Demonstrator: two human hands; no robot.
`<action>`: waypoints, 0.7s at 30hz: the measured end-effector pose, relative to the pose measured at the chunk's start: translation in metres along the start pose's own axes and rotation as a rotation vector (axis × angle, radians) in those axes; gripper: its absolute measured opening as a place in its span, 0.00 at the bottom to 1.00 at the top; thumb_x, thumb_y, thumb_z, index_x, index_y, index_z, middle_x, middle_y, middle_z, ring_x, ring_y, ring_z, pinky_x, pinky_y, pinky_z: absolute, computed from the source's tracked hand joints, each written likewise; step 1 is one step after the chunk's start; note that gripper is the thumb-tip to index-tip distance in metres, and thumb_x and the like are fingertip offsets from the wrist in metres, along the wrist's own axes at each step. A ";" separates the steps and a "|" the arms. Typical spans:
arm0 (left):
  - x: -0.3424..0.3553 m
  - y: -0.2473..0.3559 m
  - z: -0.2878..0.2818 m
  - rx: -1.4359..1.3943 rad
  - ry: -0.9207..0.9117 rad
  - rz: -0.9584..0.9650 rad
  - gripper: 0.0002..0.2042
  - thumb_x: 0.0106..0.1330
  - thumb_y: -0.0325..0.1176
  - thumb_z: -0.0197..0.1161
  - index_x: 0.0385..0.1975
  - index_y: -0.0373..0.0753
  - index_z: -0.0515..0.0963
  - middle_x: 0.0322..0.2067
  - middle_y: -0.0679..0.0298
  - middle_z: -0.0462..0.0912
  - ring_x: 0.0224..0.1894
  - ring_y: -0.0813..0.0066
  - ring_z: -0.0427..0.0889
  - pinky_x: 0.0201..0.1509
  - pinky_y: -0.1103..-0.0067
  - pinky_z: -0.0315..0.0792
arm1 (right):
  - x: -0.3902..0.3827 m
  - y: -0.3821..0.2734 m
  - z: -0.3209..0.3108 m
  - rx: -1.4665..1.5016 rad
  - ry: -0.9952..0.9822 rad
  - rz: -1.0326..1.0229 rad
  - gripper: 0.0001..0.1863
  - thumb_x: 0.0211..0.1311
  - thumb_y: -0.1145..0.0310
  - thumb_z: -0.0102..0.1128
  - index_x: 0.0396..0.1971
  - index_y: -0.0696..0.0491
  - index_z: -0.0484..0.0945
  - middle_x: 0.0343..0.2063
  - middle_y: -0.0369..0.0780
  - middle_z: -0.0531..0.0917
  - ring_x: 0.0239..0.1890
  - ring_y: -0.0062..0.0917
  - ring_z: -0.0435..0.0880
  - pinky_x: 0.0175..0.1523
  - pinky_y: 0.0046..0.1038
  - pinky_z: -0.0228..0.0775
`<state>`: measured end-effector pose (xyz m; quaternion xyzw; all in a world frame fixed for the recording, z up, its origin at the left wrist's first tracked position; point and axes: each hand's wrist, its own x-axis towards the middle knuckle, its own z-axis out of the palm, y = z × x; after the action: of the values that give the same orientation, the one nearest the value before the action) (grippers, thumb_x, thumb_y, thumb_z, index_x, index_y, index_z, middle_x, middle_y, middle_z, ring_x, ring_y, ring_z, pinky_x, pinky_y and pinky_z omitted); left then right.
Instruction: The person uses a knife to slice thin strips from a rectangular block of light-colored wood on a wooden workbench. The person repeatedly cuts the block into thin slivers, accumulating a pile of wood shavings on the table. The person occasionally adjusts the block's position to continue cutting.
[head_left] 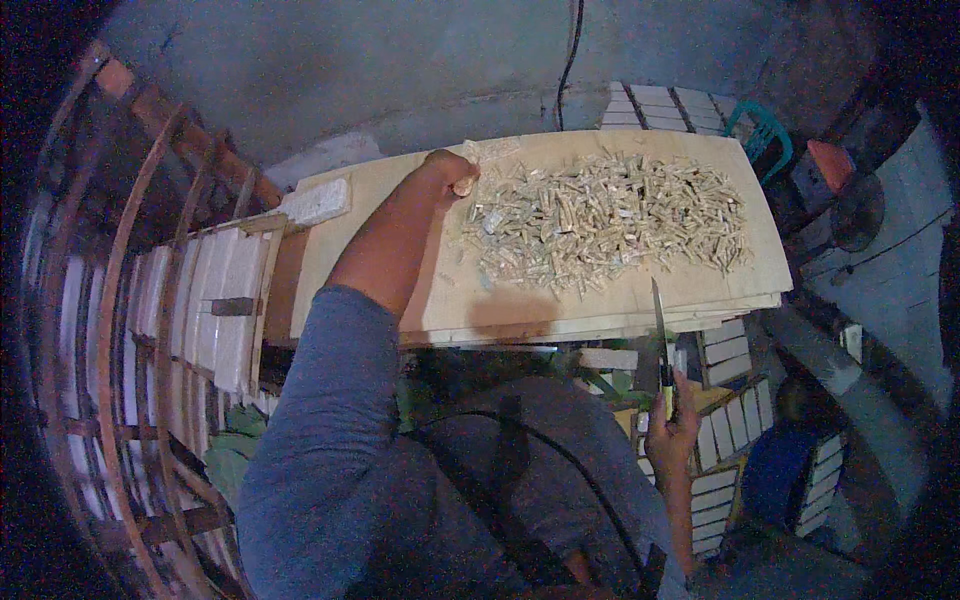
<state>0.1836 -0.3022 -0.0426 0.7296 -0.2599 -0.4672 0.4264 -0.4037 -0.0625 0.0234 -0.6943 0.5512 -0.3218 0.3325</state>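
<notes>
A heap of small, pale tan, stick-like pieces point(610, 215) is spread over a wide, light-coloured board point(375, 235) in front of me. My left hand point(447, 176) is at the heap's left end, with the arm stretched out over the board. Its fingers are curled closed, and what they may hold is too small to make out. Beside that hand lies a pale, see-through sheet point(493, 150). Lower down, in front of the board's near edge, my right hand point(673, 425) grips the handle of a knife point(659, 318). The knife's blade points up and away from me.
A white block point(317, 201) rests at the board's left end. Farther left stands a wooden rack point(120, 250) with pale slabs point(215, 300). Trays of white strips point(735, 430) are at the lower right. A teal chair point(768, 137) stands beyond the far right corner.
</notes>
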 end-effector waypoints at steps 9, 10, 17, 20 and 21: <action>-0.039 0.045 0.039 1.013 0.021 -0.026 0.24 0.58 0.52 0.80 0.42 0.37 0.86 0.37 0.59 0.89 0.31 0.61 0.86 0.37 0.62 0.80 | 0.031 0.023 -0.017 0.108 0.007 -0.096 0.24 0.75 0.78 0.55 0.69 0.62 0.71 0.64 0.52 0.79 0.67 0.37 0.78 0.70 0.35 0.68; -0.041 0.049 0.046 1.006 0.014 -0.070 0.26 0.56 0.54 0.80 0.43 0.37 0.87 0.40 0.58 0.90 0.33 0.60 0.86 0.40 0.61 0.80 | 0.033 0.025 -0.018 0.098 0.001 -0.098 0.24 0.75 0.78 0.55 0.68 0.62 0.71 0.64 0.52 0.79 0.67 0.37 0.78 0.70 0.35 0.68; -0.035 0.059 0.025 0.997 -0.048 -0.028 0.30 0.57 0.50 0.80 0.54 0.36 0.84 0.47 0.53 0.89 0.41 0.59 0.87 0.46 0.61 0.81 | 0.044 0.042 -0.024 0.058 -0.006 -0.126 0.25 0.74 0.79 0.55 0.69 0.62 0.71 0.63 0.53 0.80 0.66 0.37 0.79 0.70 0.35 0.69; -0.023 0.080 0.006 1.028 -0.051 0.200 0.30 0.56 0.47 0.80 0.56 0.36 0.83 0.49 0.52 0.89 0.44 0.58 0.88 0.50 0.61 0.81 | 0.041 0.050 -0.028 0.058 -0.007 -0.054 0.25 0.74 0.79 0.55 0.69 0.63 0.71 0.63 0.54 0.80 0.66 0.38 0.79 0.70 0.34 0.68; -0.020 0.092 0.003 1.020 -0.044 0.276 0.31 0.55 0.46 0.81 0.56 0.36 0.83 0.49 0.51 0.89 0.45 0.57 0.89 0.51 0.62 0.81 | 0.041 0.052 -0.029 0.065 -0.016 -0.012 0.25 0.74 0.79 0.55 0.69 0.63 0.70 0.63 0.54 0.79 0.66 0.38 0.79 0.71 0.34 0.68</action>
<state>0.1741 -0.3340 0.0458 0.7935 -0.5567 -0.2359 0.0695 -0.4485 -0.1148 0.0009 -0.6891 0.5336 -0.3360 0.3572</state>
